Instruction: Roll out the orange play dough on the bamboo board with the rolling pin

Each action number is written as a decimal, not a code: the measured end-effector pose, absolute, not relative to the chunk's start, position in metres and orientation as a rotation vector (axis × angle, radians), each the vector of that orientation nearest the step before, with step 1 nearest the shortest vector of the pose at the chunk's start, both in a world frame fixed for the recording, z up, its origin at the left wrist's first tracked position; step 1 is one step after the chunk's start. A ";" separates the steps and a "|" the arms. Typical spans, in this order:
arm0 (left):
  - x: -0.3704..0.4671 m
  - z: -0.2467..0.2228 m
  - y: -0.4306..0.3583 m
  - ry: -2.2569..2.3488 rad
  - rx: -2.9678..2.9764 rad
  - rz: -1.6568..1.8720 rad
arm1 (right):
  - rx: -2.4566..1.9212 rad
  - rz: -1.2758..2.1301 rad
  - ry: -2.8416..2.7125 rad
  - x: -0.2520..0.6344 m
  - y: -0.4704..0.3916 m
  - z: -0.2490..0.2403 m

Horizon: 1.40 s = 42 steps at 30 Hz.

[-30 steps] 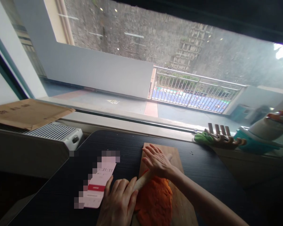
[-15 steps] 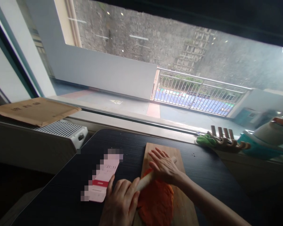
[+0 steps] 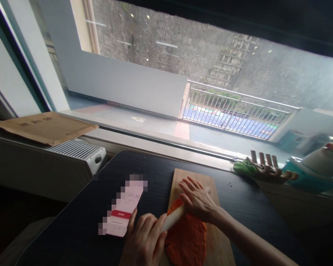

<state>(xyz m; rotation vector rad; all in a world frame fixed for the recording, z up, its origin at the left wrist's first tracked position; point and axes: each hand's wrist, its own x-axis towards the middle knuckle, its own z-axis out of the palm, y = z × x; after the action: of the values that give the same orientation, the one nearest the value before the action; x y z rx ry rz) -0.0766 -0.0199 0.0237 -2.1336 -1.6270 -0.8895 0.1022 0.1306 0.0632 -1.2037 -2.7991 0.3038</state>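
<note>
A pale rolling pin [image 3: 174, 217] lies slantwise across a flat piece of orange dough [image 3: 187, 238]. The dough rests on a wooden board [image 3: 220, 236]. At the pin's near end, my left hand [image 3: 144, 236] is closed around it. My right hand [image 3: 198, 199] lies on the pin's far part with its palm down and fingers stretched out, and the pin's tip shows past it. Left of my left hand is a phone [image 3: 123, 212] with a pink screen showing a running timer. Pixelation covers part of the phone's edge.
The dark table [image 3: 80, 225] stands against a window. A brown paper envelope [image 3: 44, 127] lies on a white radiator [image 3: 83, 151] at left. On the right by the sill are a green cloth [image 3: 244, 167], a rack with wooden pegs [image 3: 266, 164] and a teal container [image 3: 302, 177].
The view has shifted slightly. My right hand and the rolling pin have come a little towards me, with more orange dough showing beyond the pin. The phone's timer has advanced a second.
</note>
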 end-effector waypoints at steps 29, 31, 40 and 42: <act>-0.087 0.016 -0.019 -1.659 -2.116 -0.953 | -1.432 0.278 -2.637 0.136 0.094 0.048; -0.087 0.015 -0.016 -1.688 -2.107 -0.969 | -1.448 0.311 -2.618 0.130 0.097 0.048; -0.098 0.020 -0.003 -1.758 -2.162 -1.089 | -1.490 0.486 -2.457 0.108 0.159 0.067; -0.105 0.015 -0.018 -1.683 -2.153 -1.148 | -1.485 0.474 -2.431 0.123 0.153 0.070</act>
<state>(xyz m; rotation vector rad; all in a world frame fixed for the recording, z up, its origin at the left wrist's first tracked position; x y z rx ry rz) -0.1048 -0.0175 0.0148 -2.1535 -1.6833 -1.1483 0.1228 0.1525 0.0702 -1.4846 -2.4306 0.4745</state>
